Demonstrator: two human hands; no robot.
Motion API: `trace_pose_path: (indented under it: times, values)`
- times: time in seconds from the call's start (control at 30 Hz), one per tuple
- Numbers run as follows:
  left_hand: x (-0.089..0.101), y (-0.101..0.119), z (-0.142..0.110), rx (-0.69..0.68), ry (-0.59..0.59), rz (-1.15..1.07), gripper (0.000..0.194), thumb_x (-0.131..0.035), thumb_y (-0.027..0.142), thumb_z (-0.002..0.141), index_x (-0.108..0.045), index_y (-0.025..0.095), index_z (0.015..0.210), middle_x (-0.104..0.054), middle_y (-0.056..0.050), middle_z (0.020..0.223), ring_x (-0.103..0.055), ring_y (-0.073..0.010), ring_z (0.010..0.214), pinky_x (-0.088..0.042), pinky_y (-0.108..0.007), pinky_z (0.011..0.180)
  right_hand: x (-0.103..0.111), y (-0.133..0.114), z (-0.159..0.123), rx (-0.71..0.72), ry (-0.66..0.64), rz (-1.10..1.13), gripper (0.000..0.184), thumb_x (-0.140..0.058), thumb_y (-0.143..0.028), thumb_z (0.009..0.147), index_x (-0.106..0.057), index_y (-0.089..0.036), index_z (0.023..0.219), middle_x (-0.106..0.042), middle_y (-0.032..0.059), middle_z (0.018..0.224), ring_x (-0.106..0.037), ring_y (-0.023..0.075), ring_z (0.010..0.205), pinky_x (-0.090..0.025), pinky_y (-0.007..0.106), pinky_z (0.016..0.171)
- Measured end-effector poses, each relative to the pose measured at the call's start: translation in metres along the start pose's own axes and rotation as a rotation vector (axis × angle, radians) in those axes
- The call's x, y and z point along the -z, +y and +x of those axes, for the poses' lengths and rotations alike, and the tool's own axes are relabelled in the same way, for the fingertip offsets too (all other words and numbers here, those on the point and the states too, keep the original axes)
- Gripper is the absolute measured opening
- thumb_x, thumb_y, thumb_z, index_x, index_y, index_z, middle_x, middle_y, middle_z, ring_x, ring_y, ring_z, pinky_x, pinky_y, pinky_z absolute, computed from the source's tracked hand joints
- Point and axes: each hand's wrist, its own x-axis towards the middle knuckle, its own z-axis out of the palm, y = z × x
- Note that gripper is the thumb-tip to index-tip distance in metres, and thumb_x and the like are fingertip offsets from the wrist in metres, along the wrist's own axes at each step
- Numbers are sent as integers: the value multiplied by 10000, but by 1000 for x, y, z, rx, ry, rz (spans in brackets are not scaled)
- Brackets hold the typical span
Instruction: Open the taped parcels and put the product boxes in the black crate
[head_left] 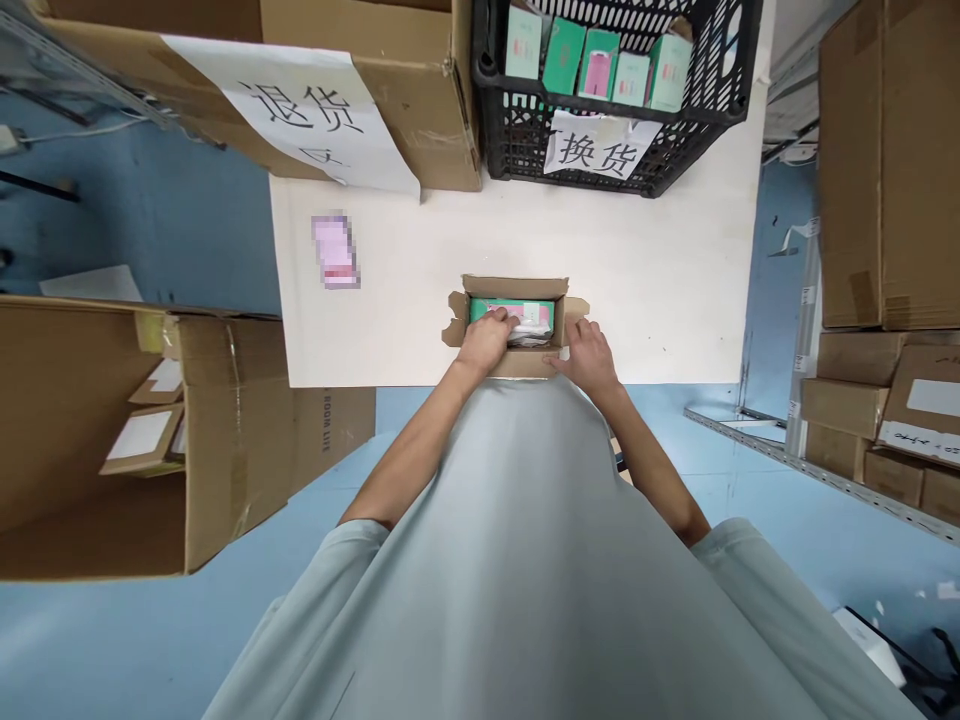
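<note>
A small open cardboard carton [516,366] stands at the near edge of the white table, its flaps spread outward. Inside it lie a green box [495,303] and a white packet [534,325] in what looks like clear wrapping. My left hand [486,340] reaches over the carton's near left side, its fingers closed on the packet; the fingertips are partly hidden. At the near right corner, my right hand [589,358] grips the carton, thumb on the near flap and fingers by the right flap [576,307].
Behind stand a large carton [409,110] with a paper sign and a black crate [517,140] holding several green-and-white boxes [564,55]. A blurred pink item [335,250] lies on the table [660,260]. An open carton [232,440] is at left; stacked cartons [847,390] fill a right-hand rack.
</note>
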Motion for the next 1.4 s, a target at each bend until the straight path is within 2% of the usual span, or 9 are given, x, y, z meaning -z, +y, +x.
trace_pose_path:
  times: [0.13,0.3,0.5,0.67,0.83,1.03,1.17,1.27,1.4]
  values:
    - [18,-2,-27,-39,141,-92,475,-500,111,1088,-796,231,1441,-749,-155,1355,-731,-348,1261,-603,-440,1037,18,-15,-5,47,55,31,819,-773,-487,1067,-520,-124,1757,-686,265,1482,-599,483,1432,-549,684,1221]
    - [46,-12,-69,-66,334,-220,415,-485,178,1116,-806,247,1371,-748,-122,1277,-720,-310,1211,-589,-409,1045,55,-59,-1,176,114,96,754,-668,-523,1146,-483,-207,1805,-692,202,1450,-627,424,1354,-584,629,1206]
    - [70,-61,-106,154,566,-293,350,-517,191,1099,-781,220,1327,-733,-112,1247,-718,-299,1175,-571,-403,1054,75,-116,23,277,107,110,733,-590,-585,1182,-444,-283,1834,-687,167,1484,-610,428,1380,-604,636,1176]
    - [51,-115,-108,355,503,-269,301,-538,201,1075,-767,218,1269,-709,-138,1206,-715,-352,1156,-579,-461,1042,69,-158,43,368,36,127,689,-625,-450,1174,-472,-285,1825,-689,151,1469,-616,407,1376,-587,636,1214]
    - [20,-145,-90,425,351,-265,296,-539,190,1057,-753,209,1259,-680,-185,1313,-728,-379,1160,-599,-508,1037,59,-184,53,375,-24,121,636,-623,-387,1174,-523,-272,1792,-686,157,1506,-607,389,1413,-604,604,1207]
    - [-2,-160,-61,450,186,-266,264,-528,152,1084,-725,174,1258,-665,-214,1364,-727,-373,1185,-608,-522,1056,57,-173,48,263,-2,106,538,-592,-364,1187,-627,-225,1706,-738,165,1413,-656,380,1328,-617,574,1167]
    - [1,-158,-54,430,130,-271,399,-751,211,1028,-666,144,1413,-621,-257,1518,-640,-425,1378,-604,-543,1119,58,-141,34,187,35,100,508,-595,-382,1181,-681,-198,1648,-763,180,1395,-669,391,1297,-619,581,1157]
    - [18,-142,-63,361,226,-245,585,-790,258,1014,-607,152,1560,-568,-275,1630,-551,-477,1497,-598,-593,1158,55,-107,19,118,48,89,508,-612,-402,1170,-699,-186,1621,-765,192,1415,-676,403,1296,-621,599,1154]
    - [44,-90,-75,149,457,-253,453,-594,350,1158,-611,212,1589,-586,-211,1627,-562,-415,1498,-533,-575,1264,42,-64,-1,50,36,118,547,-684,-385,1127,-678,-189,1637,-737,202,1529,-658,417,1415,-588,636,1226]
